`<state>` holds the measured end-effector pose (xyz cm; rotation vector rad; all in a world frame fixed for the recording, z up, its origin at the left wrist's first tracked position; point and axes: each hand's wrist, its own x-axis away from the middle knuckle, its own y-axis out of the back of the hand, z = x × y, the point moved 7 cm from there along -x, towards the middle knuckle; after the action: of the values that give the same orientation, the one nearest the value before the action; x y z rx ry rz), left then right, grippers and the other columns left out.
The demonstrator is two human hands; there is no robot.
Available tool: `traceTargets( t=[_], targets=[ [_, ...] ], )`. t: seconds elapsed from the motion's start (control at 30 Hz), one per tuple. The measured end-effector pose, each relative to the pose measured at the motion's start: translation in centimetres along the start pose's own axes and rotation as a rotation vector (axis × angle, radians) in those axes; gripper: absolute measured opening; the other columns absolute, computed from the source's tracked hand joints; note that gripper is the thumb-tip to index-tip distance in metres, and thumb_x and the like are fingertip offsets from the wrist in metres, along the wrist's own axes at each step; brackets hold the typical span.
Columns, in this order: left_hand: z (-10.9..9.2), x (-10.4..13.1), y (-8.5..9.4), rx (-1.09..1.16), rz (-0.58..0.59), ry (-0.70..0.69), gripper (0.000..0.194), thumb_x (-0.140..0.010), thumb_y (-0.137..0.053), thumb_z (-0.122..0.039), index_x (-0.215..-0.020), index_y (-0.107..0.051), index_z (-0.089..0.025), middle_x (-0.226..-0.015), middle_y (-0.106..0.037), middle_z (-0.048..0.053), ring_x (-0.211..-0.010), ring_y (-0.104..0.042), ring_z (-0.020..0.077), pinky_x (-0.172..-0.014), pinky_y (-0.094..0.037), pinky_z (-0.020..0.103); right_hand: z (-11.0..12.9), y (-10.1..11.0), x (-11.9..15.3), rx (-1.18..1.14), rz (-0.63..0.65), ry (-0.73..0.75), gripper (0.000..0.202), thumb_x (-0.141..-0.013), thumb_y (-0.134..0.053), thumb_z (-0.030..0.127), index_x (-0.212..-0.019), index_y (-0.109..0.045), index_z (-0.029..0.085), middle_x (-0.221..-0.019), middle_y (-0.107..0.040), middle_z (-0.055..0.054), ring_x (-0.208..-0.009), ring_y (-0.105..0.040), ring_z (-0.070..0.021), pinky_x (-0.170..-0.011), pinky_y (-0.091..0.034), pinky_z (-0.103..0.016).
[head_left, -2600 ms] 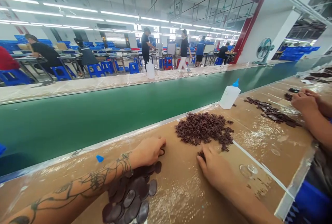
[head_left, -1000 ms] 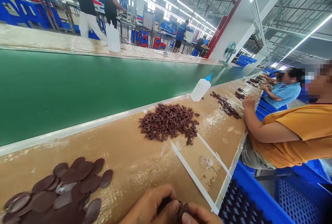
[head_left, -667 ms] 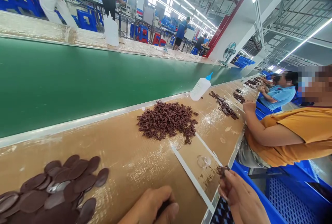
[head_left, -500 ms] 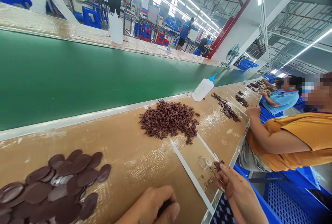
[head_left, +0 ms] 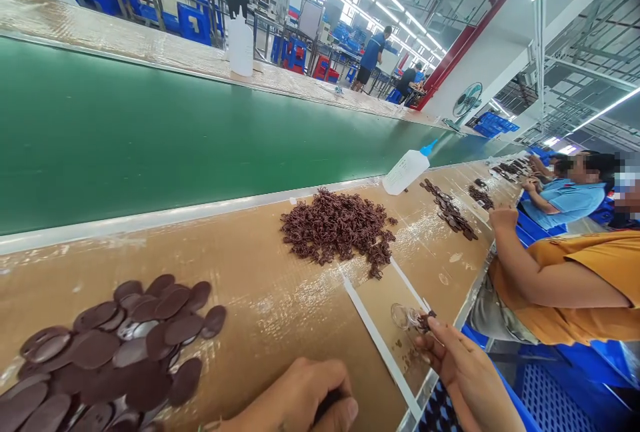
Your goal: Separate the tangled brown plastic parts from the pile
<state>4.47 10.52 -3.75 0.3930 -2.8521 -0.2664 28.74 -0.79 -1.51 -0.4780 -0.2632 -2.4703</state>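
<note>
My right hand [head_left: 467,372] is raised at the table's near edge and pinches a small brown spiky piece [head_left: 426,321] at its fingertips, close to a small clear puddle-like spot [head_left: 401,315] on the table. My left hand [head_left: 305,400] rests at the bottom edge with its fingers curled around a dark oval piece, mostly hidden. A heap of dark brown oval discs [head_left: 120,352] lies to its left. A pile of small brown spiky pieces [head_left: 340,229] sits farther out on the brown table [head_left: 265,299].
A green conveyor belt [head_left: 150,132] runs behind the table. A white squeeze bottle with a blue tip [head_left: 407,169] lies beyond the pile. A person in an orange shirt [head_left: 565,282] works to my right, with more workers beyond. Blue crates [head_left: 555,392] stand below the table edge.
My hands left the piles, came together near the table's edge, then parted. My right hand with the spiky piece moved to the right. The view swung right and slightly down.
</note>
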Motion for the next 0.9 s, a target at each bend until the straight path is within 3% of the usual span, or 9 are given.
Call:
traceTargets(
  t=[0.37, 0.6, 0.9],
  targets=[
    [-0.5, -0.8, -0.1, 0.146, -0.019, -0.147, 0.02, -0.095, -0.055, -0.034, -0.082, -0.06, -0.019, -0.066, -0.049, -0.005, -0.056, -0.039, 0.0088, -0.051, -0.028, 0.02, 0.1, -0.1, -0.2, 0.025, 0.017, -0.002, 0.035, -0.073, -0.087, 0.047, -0.088, -0.079, 0.017, -0.085, -0.074, -0.004, -0.077, -0.066, -0.0174, -0.066, -0.056, -0.021],
    [-0.5, -1.0, -0.1, 0.09, -0.04, -0.164, 0.015, -0.091, -0.054, -0.03, -0.08, -0.058, -0.019, -0.067, -0.053, -0.004, -0.06, -0.046, 0.0095, -0.054, -0.03, 0.019, 0.3, 0.0, -0.1, -0.004, 0.001, -0.002, 0.033, -0.074, -0.087, 0.044, -0.091, -0.078, 0.017, -0.09, -0.073, -0.004, -0.078, -0.069, -0.018, -0.069, -0.059, -0.022],
    [-1.3, -1.3, 0.0, 0.101, -0.031, -0.232, 0.018, -0.09, -0.053, -0.031, -0.076, -0.053, -0.02, -0.064, -0.052, -0.004, -0.052, -0.043, 0.0087, -0.048, -0.029, 0.019, 0.5, 0.0, -0.1, -0.037, -0.023, 0.0, 0.029, -0.073, -0.089, 0.042, -0.088, -0.076, 0.021, -0.086, -0.071, 0.001, -0.079, -0.07, -0.0159, -0.07, -0.059, -0.02]
  ],
)
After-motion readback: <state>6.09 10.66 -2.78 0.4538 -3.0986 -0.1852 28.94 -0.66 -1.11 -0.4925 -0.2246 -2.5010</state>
